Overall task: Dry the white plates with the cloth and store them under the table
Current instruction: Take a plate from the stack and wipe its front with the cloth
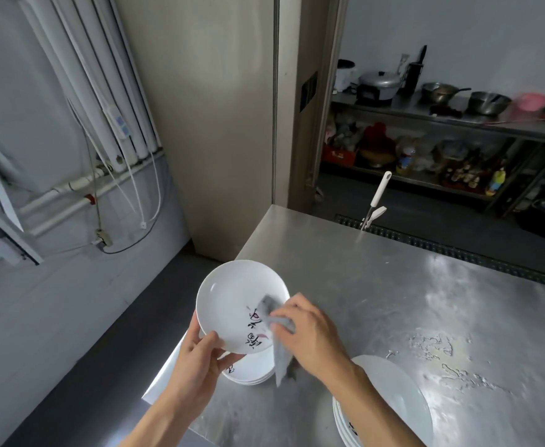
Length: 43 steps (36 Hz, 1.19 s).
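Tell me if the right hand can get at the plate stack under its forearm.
Probably yes: the stack lies uncovered on the table, close by, with nothing between. But the right hand is gripping the cloth against the held plate.

The plate (229, 301) is white, with black brush characters and a pink-red stroke near its rim. The cloth (282, 359) is plain grey. The left stack (252, 374) at the desk's left edge and the near stack (393, 391) at its near edge are white with black marks. The desk (393, 279) is brushed silver, mottled with pale wet streaks. The basin (534, 101) on the far shelf is pink.
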Each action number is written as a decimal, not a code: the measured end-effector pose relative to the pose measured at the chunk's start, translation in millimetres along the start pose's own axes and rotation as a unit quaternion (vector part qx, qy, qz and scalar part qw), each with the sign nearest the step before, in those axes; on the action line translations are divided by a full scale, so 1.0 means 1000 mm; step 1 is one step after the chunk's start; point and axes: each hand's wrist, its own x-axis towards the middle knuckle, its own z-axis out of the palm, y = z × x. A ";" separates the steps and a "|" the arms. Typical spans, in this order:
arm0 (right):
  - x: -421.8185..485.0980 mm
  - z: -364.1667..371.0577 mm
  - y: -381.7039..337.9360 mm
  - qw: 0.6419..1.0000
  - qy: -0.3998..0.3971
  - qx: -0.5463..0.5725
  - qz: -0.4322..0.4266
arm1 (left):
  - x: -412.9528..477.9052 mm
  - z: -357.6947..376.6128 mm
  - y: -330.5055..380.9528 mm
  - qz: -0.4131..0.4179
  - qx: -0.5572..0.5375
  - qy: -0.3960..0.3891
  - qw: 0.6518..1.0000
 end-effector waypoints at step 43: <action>-0.010 0.008 -0.011 0.970 0.145 0.156 0.116 | -0.011 0.013 0.011 -0.009 -0.030 -0.053 0.998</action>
